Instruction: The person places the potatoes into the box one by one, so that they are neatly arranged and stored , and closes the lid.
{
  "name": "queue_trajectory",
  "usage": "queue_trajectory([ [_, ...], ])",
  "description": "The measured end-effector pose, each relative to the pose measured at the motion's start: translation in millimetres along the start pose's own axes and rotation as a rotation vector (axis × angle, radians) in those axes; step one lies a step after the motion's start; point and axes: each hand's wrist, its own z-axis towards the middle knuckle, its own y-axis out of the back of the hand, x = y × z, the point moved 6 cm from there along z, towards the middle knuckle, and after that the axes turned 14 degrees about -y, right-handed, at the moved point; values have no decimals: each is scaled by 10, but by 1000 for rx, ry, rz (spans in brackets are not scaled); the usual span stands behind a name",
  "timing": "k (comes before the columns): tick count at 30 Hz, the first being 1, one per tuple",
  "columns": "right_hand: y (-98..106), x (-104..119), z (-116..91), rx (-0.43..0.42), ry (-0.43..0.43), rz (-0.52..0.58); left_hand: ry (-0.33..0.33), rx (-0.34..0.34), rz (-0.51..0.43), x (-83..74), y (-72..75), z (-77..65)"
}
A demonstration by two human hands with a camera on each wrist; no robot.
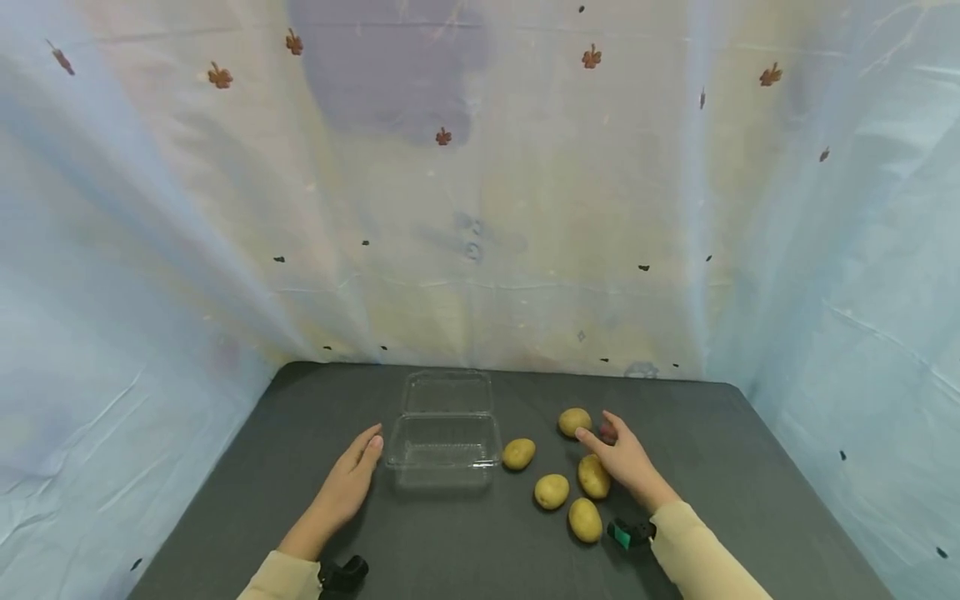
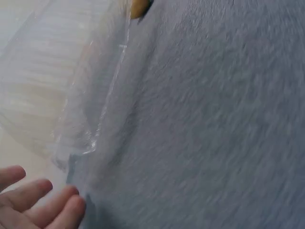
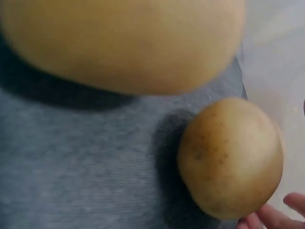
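Note:
A clear plastic clamshell box (image 1: 444, 442) lies with its lid (image 1: 448, 392) folded back on the dark table. My left hand (image 1: 348, 483) is just left of the box, fingers extended; in the left wrist view its fingertips (image 2: 71, 210) are close to the box's corner. Over on the right, my right hand (image 1: 630, 460) has thumb and fingers apart, the thumb tip overlapping the edge of the farthest potato (image 1: 574, 422) in the head view. Another potato (image 1: 594, 477) lies under that wrist. The right wrist view shows fingers (image 3: 274, 217) beside a round speckled potato (image 3: 231, 160).
More potatoes lie between the box and my right arm: one potato (image 1: 518, 454) close to the box's right side, one (image 1: 551, 492) nearer me, and the nearest potato (image 1: 585, 521) by the right wrist strap. A patterned curtain (image 1: 480, 208) hangs behind the dark table (image 1: 465, 550).

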Motion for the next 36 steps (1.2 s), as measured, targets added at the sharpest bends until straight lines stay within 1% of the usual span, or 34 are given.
queue_trajectory([
  [2,5,-27,55,36,-30,67,-3,-7,-99,10,-60,3],
  [4,10,-49,114,73,-59,120,28,3,-208,47,-129,1],
  [6,19,-59,173,97,-87,153,85,18,-285,91,-185,-6],
  [7,21,-55,201,109,-90,152,117,29,-314,119,-211,-9],
  [10,21,-34,273,139,-90,128,195,63,-363,171,-271,-24],
  [12,19,-24,317,156,-87,110,211,87,-365,183,-303,-28],
  [14,15,-26,354,175,-82,101,202,107,-353,183,-332,-31],
  [17,7,-44,400,188,-86,111,189,116,-316,186,-361,-40],
  [21,-34,-45,444,184,-89,124,176,96,-274,207,-365,-61],
  [26,-81,-15,446,163,-80,134,148,72,-233,214,-347,-82],
  [31,-101,-53,426,150,-91,134,159,59,-230,244,-354,-91],
  [34,-91,-75,413,125,-100,145,158,55,-231,255,-369,-86],
  [36,-85,-68,409,115,-91,152,156,52,-235,250,-367,-81],
])
